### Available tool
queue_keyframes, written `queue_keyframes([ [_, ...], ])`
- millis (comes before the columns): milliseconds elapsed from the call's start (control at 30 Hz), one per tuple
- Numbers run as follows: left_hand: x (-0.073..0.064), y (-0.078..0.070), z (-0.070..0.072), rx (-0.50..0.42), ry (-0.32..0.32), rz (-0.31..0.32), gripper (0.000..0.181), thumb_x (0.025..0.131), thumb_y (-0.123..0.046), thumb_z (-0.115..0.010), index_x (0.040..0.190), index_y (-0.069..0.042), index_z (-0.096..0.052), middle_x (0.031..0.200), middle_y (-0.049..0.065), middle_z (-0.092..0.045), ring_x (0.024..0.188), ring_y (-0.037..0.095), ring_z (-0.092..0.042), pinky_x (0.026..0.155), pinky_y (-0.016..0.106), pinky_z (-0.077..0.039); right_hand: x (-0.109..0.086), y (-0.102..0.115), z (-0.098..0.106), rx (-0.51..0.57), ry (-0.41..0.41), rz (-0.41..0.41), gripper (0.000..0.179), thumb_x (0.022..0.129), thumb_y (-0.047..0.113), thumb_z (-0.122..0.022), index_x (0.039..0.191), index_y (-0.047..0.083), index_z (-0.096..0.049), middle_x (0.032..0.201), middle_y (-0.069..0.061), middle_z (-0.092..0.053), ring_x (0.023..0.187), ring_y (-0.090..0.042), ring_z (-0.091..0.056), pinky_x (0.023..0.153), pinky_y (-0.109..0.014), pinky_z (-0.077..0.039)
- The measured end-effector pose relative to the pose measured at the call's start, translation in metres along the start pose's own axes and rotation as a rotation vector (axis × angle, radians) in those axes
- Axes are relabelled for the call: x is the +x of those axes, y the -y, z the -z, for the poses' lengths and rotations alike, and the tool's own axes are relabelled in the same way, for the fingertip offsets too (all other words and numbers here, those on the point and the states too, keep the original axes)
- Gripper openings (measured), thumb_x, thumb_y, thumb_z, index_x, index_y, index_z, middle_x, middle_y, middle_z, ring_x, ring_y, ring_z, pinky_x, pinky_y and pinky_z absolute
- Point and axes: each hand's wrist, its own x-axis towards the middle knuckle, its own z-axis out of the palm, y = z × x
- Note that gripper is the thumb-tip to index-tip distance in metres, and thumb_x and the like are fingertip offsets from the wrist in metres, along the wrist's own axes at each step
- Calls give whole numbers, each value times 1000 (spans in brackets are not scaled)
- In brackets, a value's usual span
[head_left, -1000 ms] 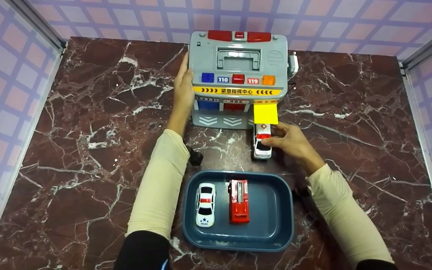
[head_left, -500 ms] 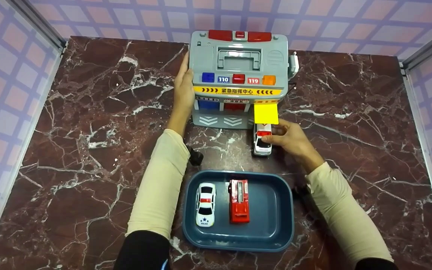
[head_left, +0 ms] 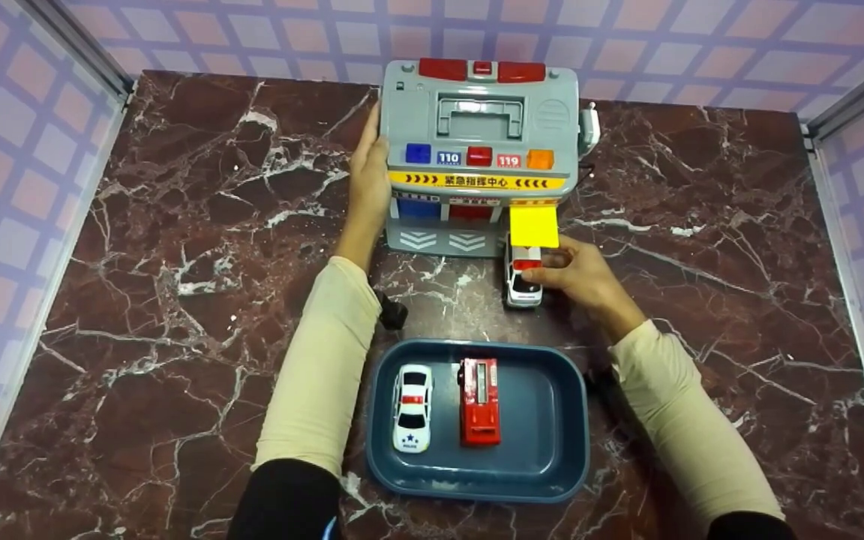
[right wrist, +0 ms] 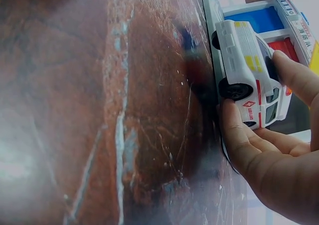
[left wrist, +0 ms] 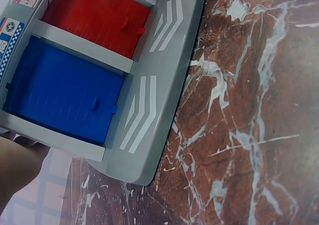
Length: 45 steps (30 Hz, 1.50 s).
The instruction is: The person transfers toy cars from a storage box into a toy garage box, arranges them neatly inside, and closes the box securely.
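Between thumb and fingers, my right hand (head_left: 586,281) pinches a white toy ambulance (head_left: 524,285) with a red light bar. Its rear sits under the raised yellow door (head_left: 534,226) of the grey toy emergency station (head_left: 409,112). In the right wrist view, the thumb lies over the ambulance's windscreen (right wrist: 271,65) and a fingertip is low by a wheel (right wrist: 236,90). My left hand (head_left: 369,184) rests along the station's left side with fingers extended; part of it is hidden behind the wall. A blue door (left wrist: 65,88) and a red door (left wrist: 97,18) are down.
A dark blue tray (head_left: 574,420) stands nearer me, holding a white police car (head_left: 412,409) and a red fire truck (head_left: 480,401). A white part (head_left: 589,127) sticks out from the station's right side. Checkered walls (head_left: 267,37) enclose the marbled tabletop (head_left: 177,225).
The ambulance has moved slightly back with my right hand, further under the yellow door. My left hand stays at the station's side.
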Motion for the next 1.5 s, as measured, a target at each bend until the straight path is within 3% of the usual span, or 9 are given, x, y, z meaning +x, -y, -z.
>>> queue_keyframes([
  [233, 2, 2, 1, -12, 3, 6, 52, 107, -7, -28, 159, -13, -27, 159, 6, -40, 137, 19, -49, 111, 20, -40, 1, 1, -1, 18, -11, 7, 53, 83, -2, -78, 131, -6, -56, 103, -10, -75, 88, -13, -71, 80, -25, -60],
  [500, 2, 0, 1, 37, 3, -21, 52, 107, -5, -27, 159, -9, -27, 161, 9, -35, 142, 19, -42, 113, 17, -35, 2, 1, -1, 43, -18, -5, 54, 85, -5, -75, 134, -7, -55, 94, 0, -74, 85, -9, -71, 79, -24, -60],
  [900, 2, 1, 0, -1, 7, -24, 52, 107, -5, -28, 159, -9, -26, 161, 9, -36, 142, 19, -42, 113, 18, -36, 4, 3, -2, 92, -31, 4, 51, 85, -6, -74, 132, -12, -55, 89, 3, -74, 81, -7, -70, 78, -22, -60],
  [1167, 1, 0, -1, -3, 12, -24, 52, 107, -6, -28, 159, -9, -27, 160, 9, -38, 136, 21, -49, 110, 20, -41, 5, 5, -2, 49, -61, -5, 49, 83, -4, -77, 129, -11, -58, 84, 5, -72, 76, -5, -68, 74, -20, -60],
  [1500, 2, 0, 0, 43, -9, -17, 51, 108, -7, -28, 159, -10, -28, 161, 7, -37, 137, 19, -48, 111, 18, -39, 5, 4, -2, 60, -66, -1, 48, 82, -3, -78, 127, -8, -61, 80, 6, -71, 72, -6, -66, 70, -20, -59],
])
